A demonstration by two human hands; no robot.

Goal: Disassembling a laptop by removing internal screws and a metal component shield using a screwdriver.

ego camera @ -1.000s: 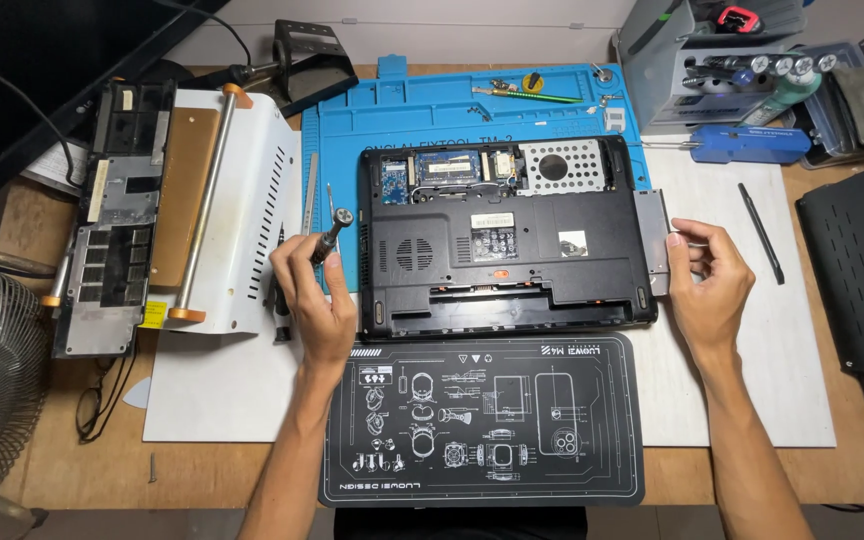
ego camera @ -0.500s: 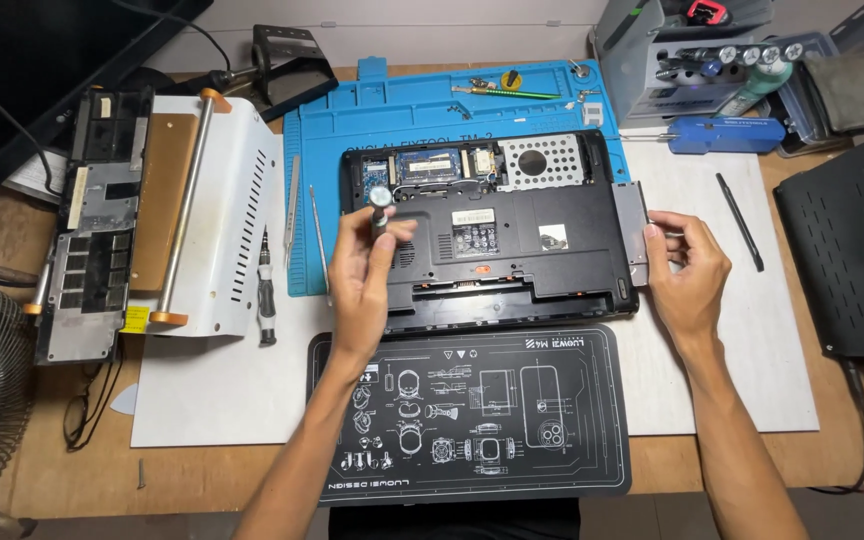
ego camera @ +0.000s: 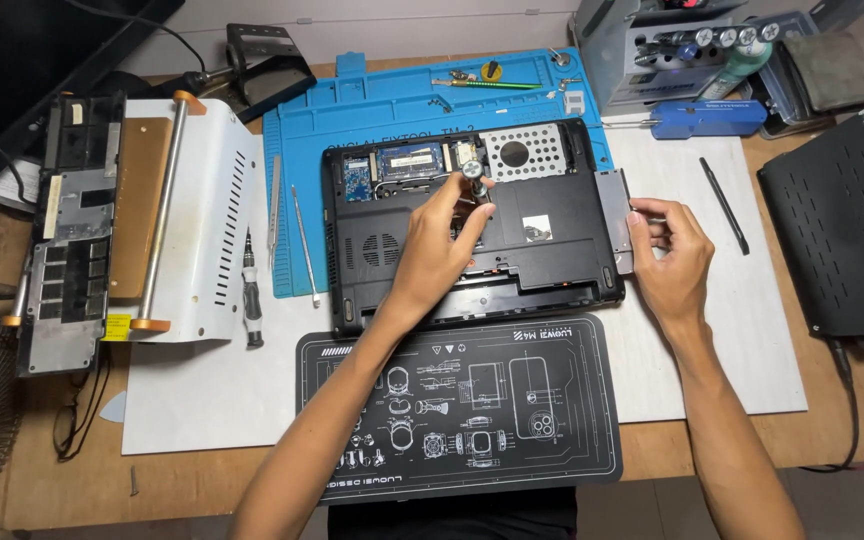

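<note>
A black laptop [ego camera: 552, 255] lies upside down with its bottom covers off, partly on a blue repair mat [ego camera: 392, 110]. My left hand [ego camera: 442, 245] holds a screwdriver [ego camera: 474, 178] upright over the middle of the laptop's underside, its silver cap showing above my fingers. My right hand [ego camera: 667, 250] grips the grey optical drive [ego camera: 614, 220] that sticks out of the laptop's right side.
A black printed mat [ego camera: 462, 410] lies in front of the laptop. A second screwdriver [ego camera: 251, 290], tweezers [ego camera: 275, 205] and a thin probe [ego camera: 304, 245] lie left of it. White metal chassis [ego camera: 152, 220] far left, black case [ego camera: 852, 230] right, black pen-like tool [ego camera: 724, 205], tool rack [ego camera: 692, 50] at back.
My left hand has carried the screwdriver from the laptop's left edge to over its middle. The right hand stays on the optical drive, which still sticks out.
</note>
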